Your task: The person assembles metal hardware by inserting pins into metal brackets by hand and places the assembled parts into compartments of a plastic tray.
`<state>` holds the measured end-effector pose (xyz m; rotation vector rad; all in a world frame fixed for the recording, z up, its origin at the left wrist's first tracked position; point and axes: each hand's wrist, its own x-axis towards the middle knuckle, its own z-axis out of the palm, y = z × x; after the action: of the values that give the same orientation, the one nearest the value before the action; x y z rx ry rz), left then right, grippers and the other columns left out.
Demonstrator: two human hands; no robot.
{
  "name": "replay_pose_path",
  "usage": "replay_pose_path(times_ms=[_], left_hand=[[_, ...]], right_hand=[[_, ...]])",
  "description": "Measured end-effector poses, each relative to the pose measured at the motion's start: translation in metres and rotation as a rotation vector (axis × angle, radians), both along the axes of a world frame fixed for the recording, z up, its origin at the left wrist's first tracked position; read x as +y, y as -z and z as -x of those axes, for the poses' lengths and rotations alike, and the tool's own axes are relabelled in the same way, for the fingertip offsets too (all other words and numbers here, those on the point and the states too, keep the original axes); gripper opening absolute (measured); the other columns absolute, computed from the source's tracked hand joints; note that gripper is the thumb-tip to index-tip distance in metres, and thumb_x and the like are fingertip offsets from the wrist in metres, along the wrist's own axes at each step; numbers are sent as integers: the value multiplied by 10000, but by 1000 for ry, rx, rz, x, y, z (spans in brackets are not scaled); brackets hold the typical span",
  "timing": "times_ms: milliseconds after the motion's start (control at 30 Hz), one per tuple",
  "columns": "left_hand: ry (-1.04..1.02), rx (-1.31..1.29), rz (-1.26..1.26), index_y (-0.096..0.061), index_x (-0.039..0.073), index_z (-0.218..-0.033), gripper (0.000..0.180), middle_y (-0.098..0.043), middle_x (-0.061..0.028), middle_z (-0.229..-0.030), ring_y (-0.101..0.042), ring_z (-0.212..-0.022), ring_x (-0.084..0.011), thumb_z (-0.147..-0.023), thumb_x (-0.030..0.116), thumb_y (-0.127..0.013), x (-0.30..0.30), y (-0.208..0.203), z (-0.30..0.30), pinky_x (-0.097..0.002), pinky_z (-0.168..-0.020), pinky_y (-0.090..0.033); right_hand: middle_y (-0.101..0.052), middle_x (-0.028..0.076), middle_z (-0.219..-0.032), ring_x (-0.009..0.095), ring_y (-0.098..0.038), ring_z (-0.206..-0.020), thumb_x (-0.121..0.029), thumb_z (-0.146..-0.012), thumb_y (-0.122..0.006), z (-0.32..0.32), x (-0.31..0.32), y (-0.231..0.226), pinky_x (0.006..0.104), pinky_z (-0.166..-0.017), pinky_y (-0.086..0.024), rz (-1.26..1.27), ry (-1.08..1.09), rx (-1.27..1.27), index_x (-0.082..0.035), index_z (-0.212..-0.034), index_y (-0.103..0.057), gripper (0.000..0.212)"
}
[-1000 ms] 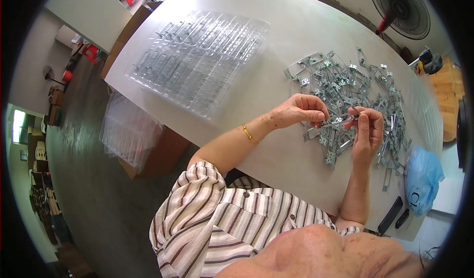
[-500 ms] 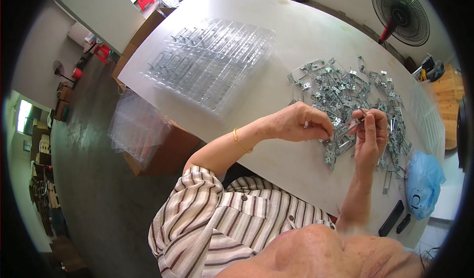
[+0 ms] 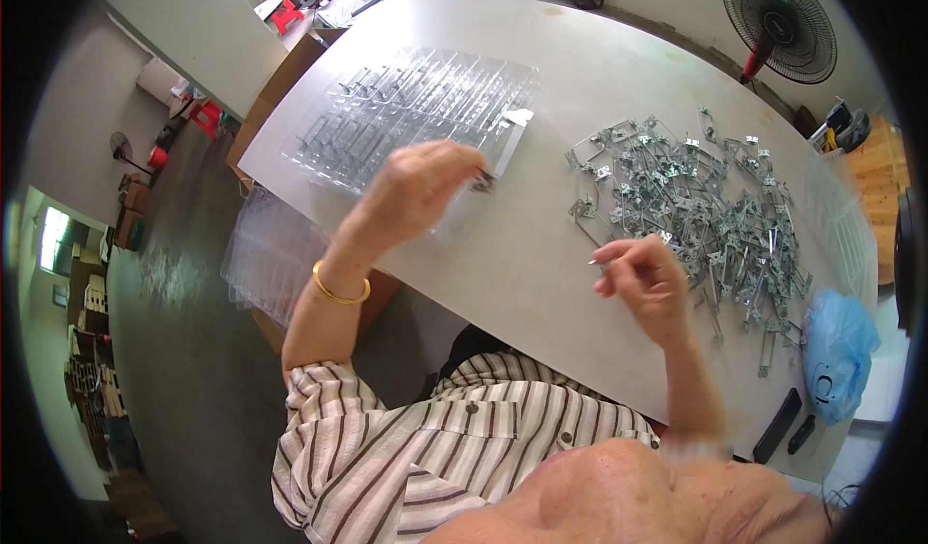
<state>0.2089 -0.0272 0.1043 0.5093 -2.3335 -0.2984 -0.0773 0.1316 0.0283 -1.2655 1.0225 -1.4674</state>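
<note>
The left hand (image 3: 416,191) is raised at the centre of the frame, beside the lower right edge of a flat, clear plastic tray with narrow parallel grooves (image 3: 512,140). Its fingers are closed on a small, dark metal part (image 3: 483,182), which projects from the fingertips toward the right of the frame. The fingertip hold likely suits the part's slight size and leaves most of it exposed; motion blur prevents identification of its shape

The right hand (image 3: 650,288) is positioned right of centre, at the lower left border of a loose heap of silver-grey metal brackets with slender rods (image 3: 691,191). Thumb and forefinger are nearly together, the other fingers curled. A small pale tip shows at the fingertips; whether it is a gripped piece or a fingernail cannot be determined

The tray lies flat in the upper left portion of the white tabletop (image 3: 551,264), with slim metal pieces set in rows; the grooves presumably keep them separate and aligned. The bracket heap occupies the right of the frame, apparently within easy reach of the right hand. A translucent blue plastic bag (image 3: 839,351) and a black, flat rectangular device (image 3: 776,426) rest at the lower right table edge, probably to stay apart from the metalwork
</note>
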Motion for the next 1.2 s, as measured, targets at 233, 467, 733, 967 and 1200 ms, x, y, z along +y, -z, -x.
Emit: replay_pose_path(times_ms=[233, 467, 733, 967, 1200], left_hand=[[-257, -201, 51, -660, 21, -1026, 94, -723, -167, -922, -719, -840, -324, -941, 53, -634, -83, -15, -47, -385, -740, -565], [-366, -420, 172, -635, 61, -988, 135, -693, -129, -941, -676, -912, -346, -926, 11, -526, -147, 9, -60, -434, -799, -537], [-394, -493, 205, -669, 97, -969, 178, -691, -77, -965, -678, -942, -300, -892, 19, -528, -192, 33, -64, -409, -821, -543], [-386, -554, 175, -715, 103, -918, 143, -681, -48, -987, -640, -1056, -226, -894, 40, -588, -202, 41, -57, -366, -907, -519], [-402, -594, 169, -721, 105, -906, 75, -663, -45, -1007, -623, -1087, -240, -867, 67, -670, -205, 53, -54, -371, -950, -500]], right_hand=[[-673, 95, -848, 129, -682, -709, -43, -962, -652, -29, -4, 61, 274, -630, -547, 7, -199, 484, -16, -972, -558, 99], [-659, 140, -806, 268, -687, -716, -81, -912, -703, -48, 2, 71, 354, -638, -548, -3, -187, 640, -28, -950, -599, 123], [-653, 116, -788, 209, -640, -627, -71, -916, -700, -53, 2, 76, 318, -573, -508, -18, -96, 627, -24, -943, -607, 108], [-631, 59, -751, 121, -595, -613, -65, -931, -703, -54, 2, 77, 272, -566, -486, -38, -82, 601, -34, -956, -615, 97], [-647, 113, -753, 189, -635, -617, -83, -920, -701, -56, 7, 73, 315, -565, -498, -73, -77, 609, -28, -954, -619, 105]])
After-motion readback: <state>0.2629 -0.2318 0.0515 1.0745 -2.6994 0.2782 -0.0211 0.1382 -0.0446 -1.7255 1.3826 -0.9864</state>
